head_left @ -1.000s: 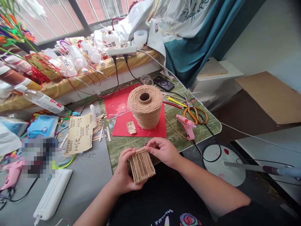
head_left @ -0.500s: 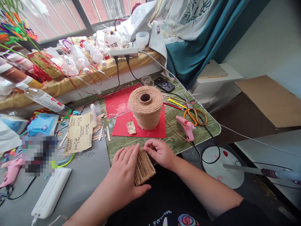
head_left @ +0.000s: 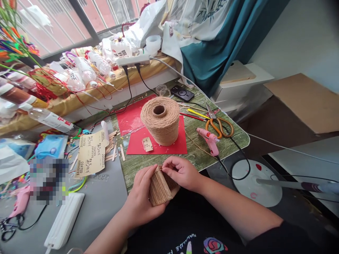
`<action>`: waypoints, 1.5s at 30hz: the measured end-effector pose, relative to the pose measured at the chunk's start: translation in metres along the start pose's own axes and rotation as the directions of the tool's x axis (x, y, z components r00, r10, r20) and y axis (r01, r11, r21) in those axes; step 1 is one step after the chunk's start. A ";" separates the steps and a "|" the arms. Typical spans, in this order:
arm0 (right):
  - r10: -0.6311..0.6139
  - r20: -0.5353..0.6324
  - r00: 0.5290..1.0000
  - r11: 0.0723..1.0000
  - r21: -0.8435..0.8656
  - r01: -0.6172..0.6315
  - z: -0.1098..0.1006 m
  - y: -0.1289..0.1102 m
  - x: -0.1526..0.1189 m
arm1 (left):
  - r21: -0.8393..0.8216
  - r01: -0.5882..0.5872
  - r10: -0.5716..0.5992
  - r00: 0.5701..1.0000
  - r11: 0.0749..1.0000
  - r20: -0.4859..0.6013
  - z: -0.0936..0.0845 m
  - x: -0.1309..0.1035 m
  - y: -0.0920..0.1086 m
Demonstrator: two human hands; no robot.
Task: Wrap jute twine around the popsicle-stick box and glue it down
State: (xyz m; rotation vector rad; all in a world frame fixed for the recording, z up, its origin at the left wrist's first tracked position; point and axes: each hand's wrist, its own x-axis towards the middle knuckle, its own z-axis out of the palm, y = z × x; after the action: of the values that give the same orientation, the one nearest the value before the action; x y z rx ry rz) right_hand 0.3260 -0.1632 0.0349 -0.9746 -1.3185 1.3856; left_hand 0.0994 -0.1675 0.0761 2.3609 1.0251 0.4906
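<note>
A small box-like piece wrapped in brown twine (head_left: 159, 188) is held just above my lap, at the table's front edge. My left hand (head_left: 143, 194) grips it from the left, fingers over the top and thumb beneath. At its upper edge, my right hand (head_left: 181, 173) pinches with thumb and forefinger, seemingly on a strand of twine; the fingertips hide most of it. An open hollow shows on the piece's right side. Beyond my hands, a large twine spool (head_left: 161, 121) stands upright on red sheets (head_left: 129, 144), with a sandpaper scrap (head_left: 147, 144) beside it.
On the right lie a pink glue gun (head_left: 209, 140), orange-handled scissors (head_left: 219, 127), pencils and a black phone (head_left: 182, 93). To the left are sandpaper (head_left: 91, 153), wooden sticks (head_left: 114, 151) and a white power strip (head_left: 65, 220). Bottles and cables crowd the windowsill.
The twine-wrapped piece has turned in my left hand, so its hollow right side now shows. My right hand still pinches at the upper edge. The view has shifted slightly.
</note>
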 end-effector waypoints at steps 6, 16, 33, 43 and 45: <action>0.053 -0.061 0.997 0.994 -0.093 -0.058 0.001 -0.014 -0.003 | -0.081 -0.147 0.132 0.977 0.986 -0.167 0.026 -0.006 -0.022; 0.169 -0.177 0.970 0.964 -0.175 -0.200 -0.006 -0.011 -0.005 | -0.100 -0.154 0.134 0.974 0.983 -0.183 0.033 -0.013 -0.030; 0.179 -0.217 0.960 0.957 -0.188 -0.221 -0.007 -0.011 0.000 | -0.367 0.043 -0.078 0.994 0.929 -0.081 0.045 -0.020 -0.043; 0.215 -0.259 0.942 0.960 -0.120 -0.252 -0.017 -0.010 -0.003 | -0.359 0.016 -0.057 0.993 0.933 -0.104 0.052 -0.015 -0.042; 0.230 -0.230 0.946 0.970 -0.031 -0.243 -0.019 -0.008 -0.003 | -0.339 0.013 -0.055 0.992 0.941 -0.115 0.053 -0.016 -0.043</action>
State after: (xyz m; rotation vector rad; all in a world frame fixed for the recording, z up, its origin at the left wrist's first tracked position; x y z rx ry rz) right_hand 0.3459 -0.1615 0.0407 -1.3245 -1.1047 1.3725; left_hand 0.0921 -0.1710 0.0068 2.0250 0.9473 0.7445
